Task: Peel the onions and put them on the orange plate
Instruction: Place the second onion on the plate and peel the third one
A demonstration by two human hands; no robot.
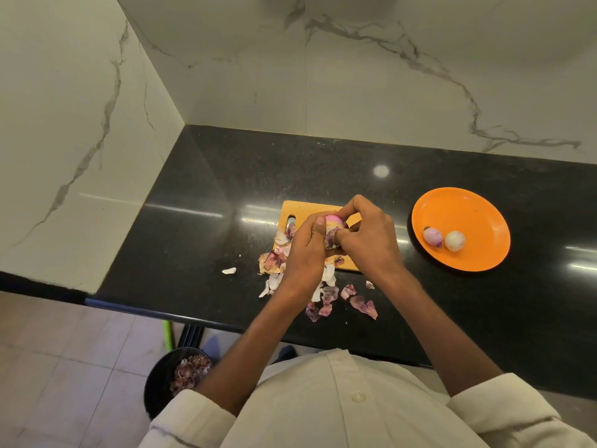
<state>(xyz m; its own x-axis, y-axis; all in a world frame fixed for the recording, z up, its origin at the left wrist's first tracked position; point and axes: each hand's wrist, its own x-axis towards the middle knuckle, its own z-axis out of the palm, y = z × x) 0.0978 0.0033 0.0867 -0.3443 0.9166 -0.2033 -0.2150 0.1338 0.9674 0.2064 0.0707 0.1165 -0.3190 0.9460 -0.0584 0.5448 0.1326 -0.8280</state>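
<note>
From the head view, both hands work over the wooden cutting board (310, 210), which lies near the middle of the black worktop (200, 195), set back from its front edge. The left hand (303, 245) curls round the onion (334, 221), thumb up against its side, while the right hand (365, 236) pinches a flap of purple skin at the onion's lower side, fingers bent over the top. The onion is held just above the board, part pale and part still purple, so the peeling looks unfinished. Two peeled onions (444, 238) sit touching each other on the orange plate (468, 208), which stands towards the right end of the worktop, well apart from the board. Loose peels (326, 297) are scattered between the board and the front edge, and one white scrap (229, 270) lies alone to the left. The likely trouble: the smooth, half-bared onion may slip from the left hand if the right tugs the skin hard, and it could roll over the peels and off the front edge. A thin skin may also tear short, leaving patches. On the floor below, a dark bin (168, 383) holds more peels; scraps near the front edge could fall beside it.
</note>
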